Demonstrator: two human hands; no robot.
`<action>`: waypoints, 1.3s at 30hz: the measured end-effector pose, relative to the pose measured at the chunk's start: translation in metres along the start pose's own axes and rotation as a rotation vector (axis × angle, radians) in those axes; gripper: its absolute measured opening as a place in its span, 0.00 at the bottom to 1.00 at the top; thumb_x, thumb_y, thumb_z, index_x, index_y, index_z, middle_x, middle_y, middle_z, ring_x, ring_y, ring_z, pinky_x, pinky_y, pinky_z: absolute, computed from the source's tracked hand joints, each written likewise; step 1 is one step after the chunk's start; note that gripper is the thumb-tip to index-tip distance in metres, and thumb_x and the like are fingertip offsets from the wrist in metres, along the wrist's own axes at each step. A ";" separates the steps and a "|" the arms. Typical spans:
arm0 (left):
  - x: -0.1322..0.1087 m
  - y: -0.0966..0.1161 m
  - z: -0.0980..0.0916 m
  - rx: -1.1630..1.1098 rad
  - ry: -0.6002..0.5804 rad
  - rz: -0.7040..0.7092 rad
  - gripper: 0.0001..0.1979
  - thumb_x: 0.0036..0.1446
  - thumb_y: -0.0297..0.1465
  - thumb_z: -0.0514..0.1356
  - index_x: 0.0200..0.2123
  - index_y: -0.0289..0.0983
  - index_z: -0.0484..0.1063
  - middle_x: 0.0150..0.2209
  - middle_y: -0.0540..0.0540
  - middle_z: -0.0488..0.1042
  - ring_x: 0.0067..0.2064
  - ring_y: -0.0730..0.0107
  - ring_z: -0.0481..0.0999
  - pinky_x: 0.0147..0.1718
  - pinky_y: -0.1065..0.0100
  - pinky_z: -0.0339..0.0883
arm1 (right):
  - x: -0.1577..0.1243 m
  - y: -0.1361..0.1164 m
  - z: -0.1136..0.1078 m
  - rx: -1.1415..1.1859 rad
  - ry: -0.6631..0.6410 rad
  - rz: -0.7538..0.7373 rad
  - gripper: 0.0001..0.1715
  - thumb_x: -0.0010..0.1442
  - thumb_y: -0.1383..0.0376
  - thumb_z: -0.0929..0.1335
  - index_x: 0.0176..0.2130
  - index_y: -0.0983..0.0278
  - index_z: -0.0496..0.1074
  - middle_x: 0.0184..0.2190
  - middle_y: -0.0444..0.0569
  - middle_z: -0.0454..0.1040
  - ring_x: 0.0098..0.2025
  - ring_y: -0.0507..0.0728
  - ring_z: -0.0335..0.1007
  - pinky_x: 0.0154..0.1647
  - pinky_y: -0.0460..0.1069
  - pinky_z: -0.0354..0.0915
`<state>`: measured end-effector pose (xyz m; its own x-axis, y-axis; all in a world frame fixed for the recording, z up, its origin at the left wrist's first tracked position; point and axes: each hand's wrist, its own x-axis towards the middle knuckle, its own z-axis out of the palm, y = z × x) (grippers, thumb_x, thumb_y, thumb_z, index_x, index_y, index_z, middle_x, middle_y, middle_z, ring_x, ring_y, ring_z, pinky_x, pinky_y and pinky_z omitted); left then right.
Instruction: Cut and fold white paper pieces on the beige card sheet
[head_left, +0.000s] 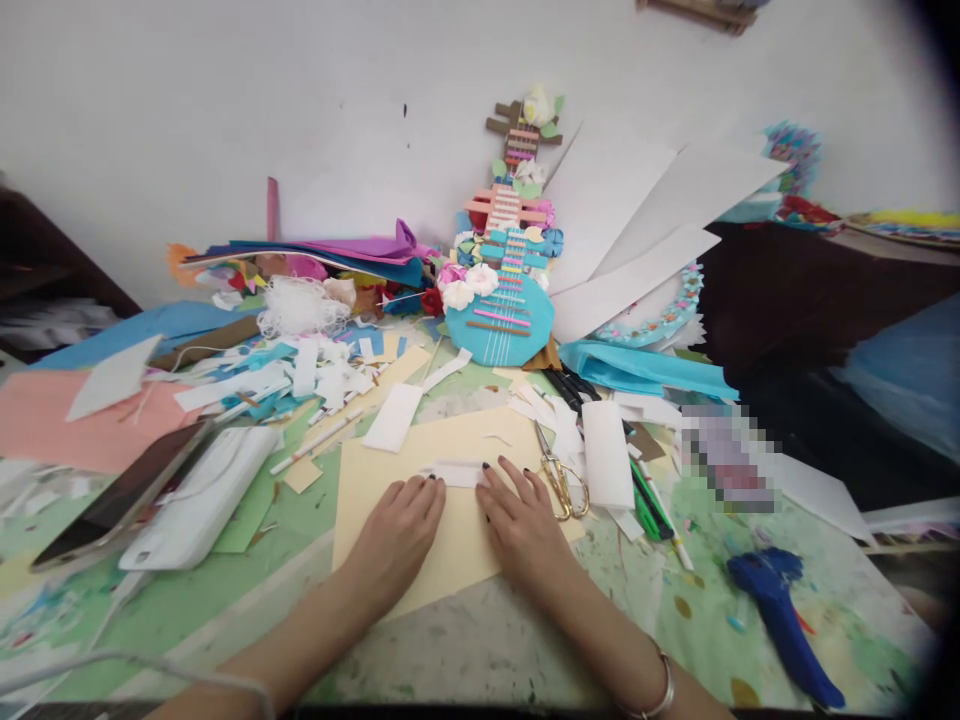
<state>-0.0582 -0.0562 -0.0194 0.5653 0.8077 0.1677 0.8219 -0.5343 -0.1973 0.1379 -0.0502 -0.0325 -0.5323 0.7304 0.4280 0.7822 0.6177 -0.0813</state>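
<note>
A narrow strip of white paper (459,473) lies across a cream sheet (367,475) in front of me. My left hand (401,535) has its fingers drawn together and grips the strip's left end. At the right end, my right hand (525,520) holds the strip between thumb and forefinger, its other fingers spread a little. Both palms face down, and the thumbs are partly hidden. Gold-handled scissors (559,475) rest just right of my right hand. Beside them lies a white paper roll (607,455). A thin paper sliver (497,438) sits above the strip.
A blue paper guitar (501,320) with flowers stands against the wall. A blue glue gun (784,620) lies at the right. On the left are a phone (112,500), a white power bank (199,500) and a cable (150,657). Paper scraps (330,385) and green-black cutter (649,500) lie around.
</note>
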 end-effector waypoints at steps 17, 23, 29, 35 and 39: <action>-0.010 -0.042 -0.008 -0.334 -0.027 -0.028 0.21 0.55 0.22 0.49 0.50 0.42 0.66 0.36 0.44 0.72 0.40 0.62 0.66 0.39 0.61 0.56 | 0.003 0.012 -0.010 0.087 -0.107 0.171 0.21 0.55 0.69 0.65 0.47 0.51 0.70 0.58 0.50 0.59 0.61 0.66 0.46 0.53 0.66 0.51; -0.005 -0.039 -0.016 -0.249 -0.014 0.015 0.20 0.54 0.22 0.51 0.48 0.42 0.68 0.34 0.43 0.73 0.38 0.61 0.65 0.38 0.60 0.55 | 0.000 0.016 -0.007 0.127 -0.102 0.195 0.22 0.54 0.69 0.66 0.47 0.48 0.71 0.57 0.47 0.60 0.61 0.66 0.48 0.53 0.65 0.52; -0.001 -0.044 -0.018 -0.316 -0.048 -0.047 0.20 0.53 0.23 0.51 0.47 0.45 0.70 0.31 0.44 0.68 0.37 0.62 0.65 0.37 0.61 0.56 | -0.004 0.019 -0.008 0.149 -0.110 0.224 0.22 0.54 0.69 0.65 0.47 0.48 0.70 0.57 0.47 0.61 0.60 0.66 0.49 0.51 0.64 0.54; 0.002 -0.054 -0.012 -0.629 -0.048 -0.136 0.15 0.53 0.28 0.53 0.41 0.45 0.75 0.33 0.45 0.71 0.37 0.65 0.69 0.38 0.64 0.61 | 0.001 0.015 -0.009 0.139 -0.043 0.193 0.20 0.52 0.71 0.66 0.43 0.52 0.74 0.54 0.49 0.65 0.58 0.65 0.53 0.50 0.64 0.55; 0.009 -0.065 -0.010 -0.974 0.030 -0.323 0.12 0.54 0.34 0.55 0.35 0.39 0.77 0.34 0.46 0.76 0.36 0.68 0.73 0.35 0.69 0.65 | 0.013 0.020 -0.012 0.278 0.020 0.150 0.17 0.51 0.73 0.65 0.37 0.56 0.76 0.48 0.48 0.71 0.52 0.61 0.59 0.47 0.59 0.61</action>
<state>-0.1060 -0.0168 0.0046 0.2977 0.9494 0.1003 0.6277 -0.2738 0.7287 0.1510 -0.0319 -0.0175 -0.4091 0.8151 0.4101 0.7315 0.5617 -0.3867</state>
